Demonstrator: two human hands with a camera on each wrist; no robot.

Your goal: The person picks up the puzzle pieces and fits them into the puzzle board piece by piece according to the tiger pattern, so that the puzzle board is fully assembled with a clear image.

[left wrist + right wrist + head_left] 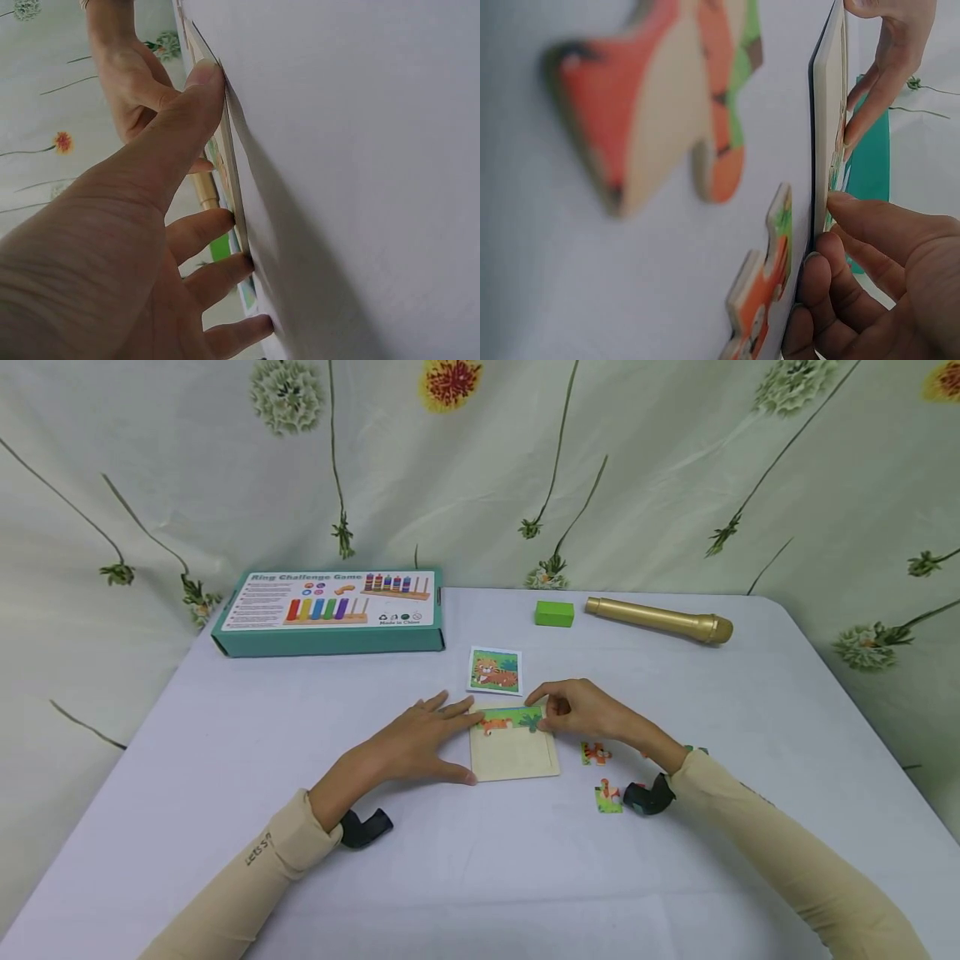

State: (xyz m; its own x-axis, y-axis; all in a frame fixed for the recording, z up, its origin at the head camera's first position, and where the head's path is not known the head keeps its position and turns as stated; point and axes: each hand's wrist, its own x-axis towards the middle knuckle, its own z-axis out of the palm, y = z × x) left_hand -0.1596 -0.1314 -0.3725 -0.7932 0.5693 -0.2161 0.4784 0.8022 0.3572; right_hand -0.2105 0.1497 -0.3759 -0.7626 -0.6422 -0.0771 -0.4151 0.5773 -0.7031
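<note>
A pale wooden puzzle board (pixel 513 760) lies on the white table, with puzzle pieces (pixel 498 723) showing green ground and orange animal parts along its far side. My left hand (pixel 416 739) is spread at the board's left side. Its thumb touches the near left edge and its fingertips rest at the far left. At the far right corner my right hand (pixel 581 708) has curled fingers, with thumb and index finger on a puzzle piece with a green plant (pixel 529 723). In the right wrist view, its other fingers (pixel 817 277) bend beside the board's edge.
Loose puzzle pieces (pixel 608 797) lie right of the board, some partly hidden by the right arm. A tiger picture card (pixel 496 671) lies beyond the board. Farther back are a teal game box (pixel 330 639), a green block (pixel 554 614) and a gold toy microphone (pixel 660 620).
</note>
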